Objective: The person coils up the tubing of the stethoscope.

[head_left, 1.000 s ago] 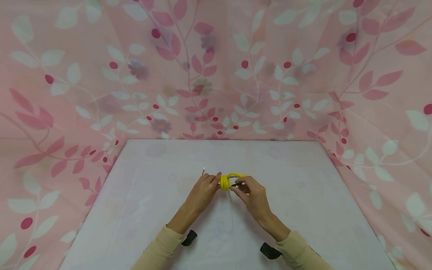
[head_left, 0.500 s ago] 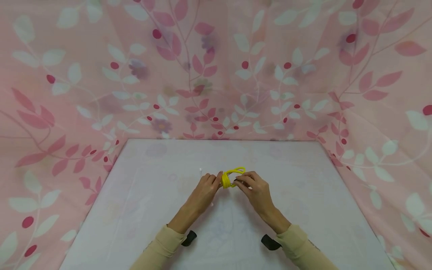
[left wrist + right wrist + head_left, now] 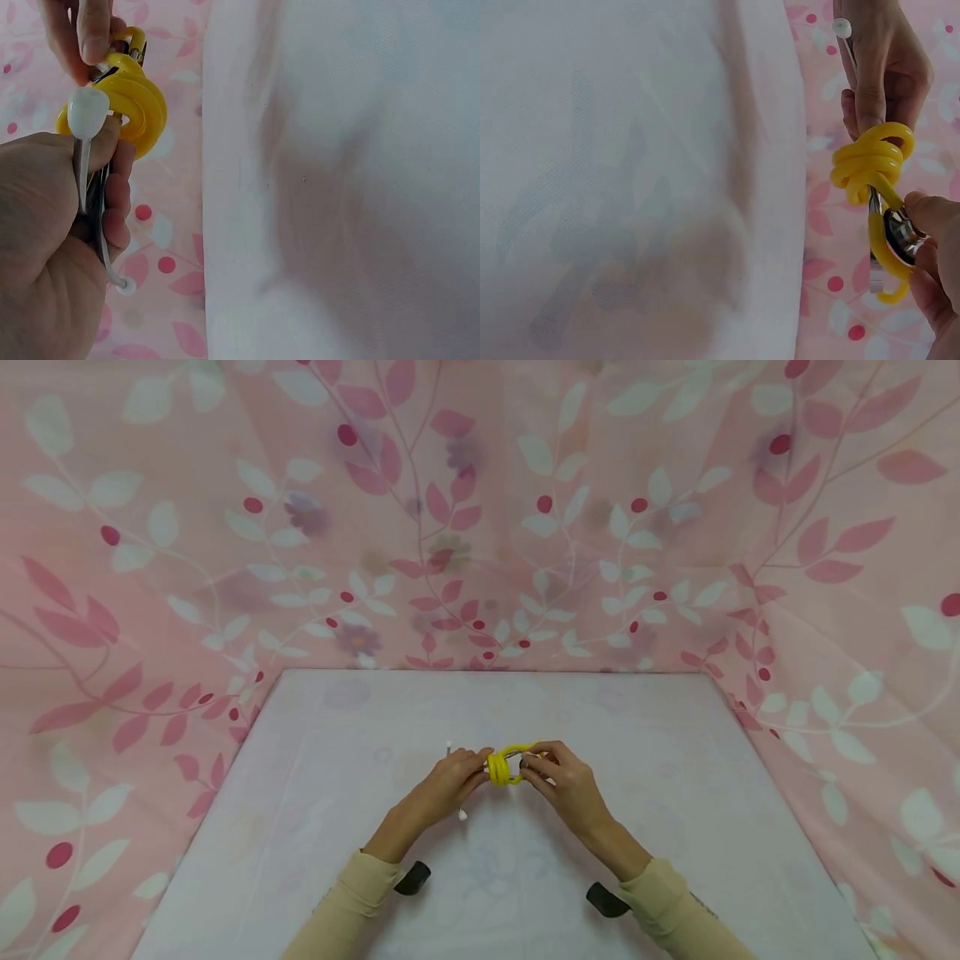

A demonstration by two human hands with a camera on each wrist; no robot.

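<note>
A stethoscope is held up between both hands, its yellow tubing wound in several turns around the metal ear tubes. My left hand grips the ear tubes beside the coils. In the left wrist view, a white ear tip stands out above the palm, and a second ear tip shows beneath the fingers. My right hand pinches the round metal chest piece between thumb and fingers. Beside the chest piece, a loop of tubing passes; in the head view the right fingers partly cover it.
Below the hands lies a table with a white cover. Pink fabric with a leaf pattern hangs at the back and both sides. A black wrist device sits at the left cuff, another black device at the right.
My left hand has tilted slightly, and the lower ear tip now shows clearly beneath it. The tubing loop by my right fingers rose, then came down again. Both hands keep their hold.
</note>
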